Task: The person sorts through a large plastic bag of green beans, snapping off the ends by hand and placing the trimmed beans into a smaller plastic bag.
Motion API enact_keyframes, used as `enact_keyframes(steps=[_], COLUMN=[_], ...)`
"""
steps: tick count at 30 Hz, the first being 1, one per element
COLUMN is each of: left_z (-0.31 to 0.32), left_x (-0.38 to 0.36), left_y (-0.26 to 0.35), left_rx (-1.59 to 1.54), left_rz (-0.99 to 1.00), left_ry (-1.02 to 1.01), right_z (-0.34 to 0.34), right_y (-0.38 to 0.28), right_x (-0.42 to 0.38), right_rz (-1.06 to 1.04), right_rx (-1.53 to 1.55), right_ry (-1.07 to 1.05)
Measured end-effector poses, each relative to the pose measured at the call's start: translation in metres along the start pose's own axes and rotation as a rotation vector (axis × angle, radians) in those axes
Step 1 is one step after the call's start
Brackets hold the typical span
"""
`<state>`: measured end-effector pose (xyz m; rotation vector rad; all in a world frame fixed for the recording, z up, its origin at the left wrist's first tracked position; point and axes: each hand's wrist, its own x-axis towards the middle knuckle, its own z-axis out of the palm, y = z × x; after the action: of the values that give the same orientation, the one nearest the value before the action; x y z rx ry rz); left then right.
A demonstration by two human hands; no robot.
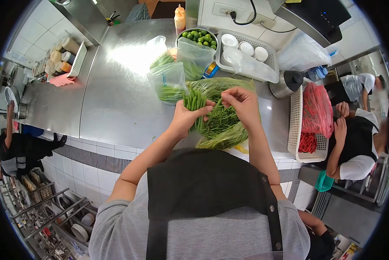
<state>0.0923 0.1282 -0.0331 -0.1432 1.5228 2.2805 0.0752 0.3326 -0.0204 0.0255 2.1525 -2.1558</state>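
A bundle of green beans (194,102) stands upright in my left hand (188,116), the fingers wrapped round it. Just to its right, my right hand (242,104) pinches a thin green bean (219,104) between thumb and fingertips. Under and beside both hands lies a heap of loose green beans (222,121) on an opened clear plastic bag (220,141). Behind my left hand sit plastic bags of green vegetables (170,89).
Behind are a bowl of green limes (199,37), a squeeze bottle (179,19) and a basket with white cups (264,71). At right are a steel jug (285,83) and a basket of red chilies (308,143). A co-worker (355,141) stands beyond it.
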Motion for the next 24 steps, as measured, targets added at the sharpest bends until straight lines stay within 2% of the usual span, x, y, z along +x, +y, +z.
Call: enact_keyframes(steps=[7,9,10,12,14,16,18,19,20,21,22,23,24], left_z=[0.003,0.003,0.002,-0.002,-0.009,-0.015,-0.015,-0.014,-0.012,-0.012,-0.011,-0.01,-0.01], left_x=[0.007,0.006,0.005,0.006,0.011,0.014,0.014,0.013,0.014,0.014,0.013,0.012,0.011], left_y=[0.006,0.005,0.005,0.002,-0.003,-0.001,0.001,0.004,0.007,0.007,0.007,0.006,0.006], left_rx=[0.123,0.115,0.143,0.171,0.289,0.186,0.085,-0.11,-0.307,-0.308,-0.327,-0.347,-0.349], left_rz=[0.031,0.022,0.035,0.047,0.091,0.061,0.026,-0.031,-0.088,-0.086,-0.06,-0.035,-0.036], left_ry=[-0.11,-0.127,-0.132,-0.135,-0.081,-0.042,-0.015,0.032,0.08,0.081,0.108,0.136,0.14], right_z=[0.011,0.004,0.002,-0.002,-0.012,-0.013,-0.012,-0.013,-0.014,-0.012,-0.01,-0.007,-0.003], right_y=[0.011,0.012,0.011,0.004,-0.005,-0.005,0.001,0.008,0.018,0.019,0.019,0.018,0.013], right_x=[-0.009,-0.009,-0.01,-0.011,-0.009,-0.005,-0.002,-0.002,-0.004,-0.006,-0.009,-0.013,-0.019], right_rz=[0.007,0.126,0.127,0.26,0.239,0.214,0.038,0.035,-0.086,-0.205,-0.12,-0.118,-0.014], right_rx=[0.031,0.115,0.119,0.567,0.636,0.709,0.068,0.069,-0.194,-0.457,-0.379,-0.379,-0.357], right_ry=[0.006,-0.123,-0.122,-0.258,-0.236,-0.209,0.069,0.074,0.075,0.072,-0.026,-0.031,-0.221])
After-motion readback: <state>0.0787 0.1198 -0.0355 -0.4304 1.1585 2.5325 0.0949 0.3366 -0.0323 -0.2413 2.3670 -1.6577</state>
